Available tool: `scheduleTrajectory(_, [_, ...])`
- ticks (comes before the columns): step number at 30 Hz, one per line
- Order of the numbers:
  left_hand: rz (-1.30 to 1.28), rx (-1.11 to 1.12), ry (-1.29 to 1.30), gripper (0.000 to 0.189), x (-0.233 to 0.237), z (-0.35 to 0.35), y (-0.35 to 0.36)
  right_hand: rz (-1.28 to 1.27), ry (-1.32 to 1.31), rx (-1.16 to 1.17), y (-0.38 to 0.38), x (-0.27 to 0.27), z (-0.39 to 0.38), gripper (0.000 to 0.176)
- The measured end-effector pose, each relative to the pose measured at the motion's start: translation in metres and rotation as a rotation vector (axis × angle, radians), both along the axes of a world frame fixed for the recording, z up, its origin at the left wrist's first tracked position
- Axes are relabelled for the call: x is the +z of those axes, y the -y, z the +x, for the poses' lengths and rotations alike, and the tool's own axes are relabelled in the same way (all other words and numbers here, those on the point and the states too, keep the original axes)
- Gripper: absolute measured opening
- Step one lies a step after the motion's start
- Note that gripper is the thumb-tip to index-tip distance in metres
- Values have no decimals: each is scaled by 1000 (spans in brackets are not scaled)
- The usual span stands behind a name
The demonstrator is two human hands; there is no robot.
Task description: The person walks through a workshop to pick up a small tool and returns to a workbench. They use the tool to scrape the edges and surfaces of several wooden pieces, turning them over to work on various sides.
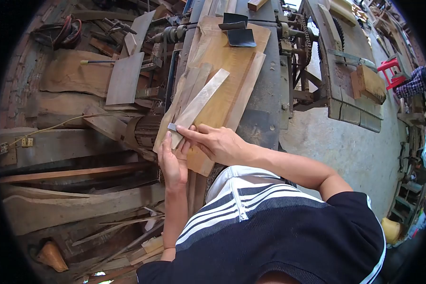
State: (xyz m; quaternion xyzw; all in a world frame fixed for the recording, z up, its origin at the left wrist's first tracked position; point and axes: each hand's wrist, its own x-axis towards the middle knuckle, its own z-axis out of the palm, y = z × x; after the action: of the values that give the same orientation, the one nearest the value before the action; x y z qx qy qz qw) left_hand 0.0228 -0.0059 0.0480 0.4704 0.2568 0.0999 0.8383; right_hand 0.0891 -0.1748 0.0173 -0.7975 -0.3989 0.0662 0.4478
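Note:
A narrow pale wooden strip [203, 97] lies slantwise over wider boards, its near end between my two hands. My left hand [173, 163] grips that near end, thumb up along its side and fingers underneath. At the strip's edge sits a small grey flat rectangular piece [172, 127]. My right hand [217, 141] reaches in from the right, its fingers curled and the index fingertip against the grey piece. The palm side of this hand is hidden. Beneath lies a broad yellowish board [236, 66] with rough-edged planks along its left side.
Dark curved sheets [241, 38] rest at the board's far end. A grey metal machine bed [265, 102] supports the boards. To the right are a gear wheel [309, 40] and a wooden block [368, 84] on another bench. Planks [80, 203] crowd the left.

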Motion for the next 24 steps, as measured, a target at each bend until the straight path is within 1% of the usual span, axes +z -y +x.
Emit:
scheduleTrajectory(2, [88,-101,-38,45,7,0,-2,-18,-97,-20,4,-1,11,66])
scheduleTrajectory(3, [89,-108,-33,45,9,1,0,-63,-199,-95,13,2,28,63])
scheduleTrajectory(5, [60,-99,-19,44,10,-2,3,-22,-346,-242,21,-45,73,58])
scheduleTrajectory(6, [60,-107,-19,44,11,-2,3,-20,-347,-250,20,-45,72,58])
scheduleTrajectory(8, [84,-100,-16,41,10,2,4,-62,-275,-254,14,-43,69,52])
scheduleTrajectory(9, [84,-107,-10,41,9,4,3,-48,-312,-183,13,-27,51,50])
scheduleTrajectory(11, [145,-116,-58,37,7,5,0,-112,-241,-72,9,-1,21,53])
scheduleTrajectory(12, [147,-117,-64,37,8,4,-1,-170,-209,-70,10,-3,22,58])
scheduleTrajectory(13, [166,-144,-56,35,8,2,-1,-91,-277,-80,20,-6,34,57])
scheduleTrajectory(15, [182,-175,-40,34,8,2,1,-33,-420,-242,29,-59,83,56])
scheduleTrajectory(17, [214,-172,-18,34,8,2,2,-131,-476,-323,44,-61,112,55])
scheduleTrajectory(18, [214,-173,-10,34,8,5,3,-141,-516,-308,44,-60,112,50])
scheduleTrajectory(19, [214,-138,-34,34,8,7,4,-143,-511,-311,40,-56,103,50])
scheduleTrajectory(21, [215,-105,-56,35,9,11,2,-133,-263,-196,26,-48,77,52])
scheduleTrajectory(22, [289,-184,-104,35,12,11,-3,-189,-191,-197,22,-41,68,57])
scheduleTrajectory(23, [361,-265,-159,35,13,10,-5,-190,-197,-199,25,-46,76,57])
scheduleTrajectory(24, [358,-268,-171,35,12,7,-4,-236,-309,-256,32,-55,92,56])
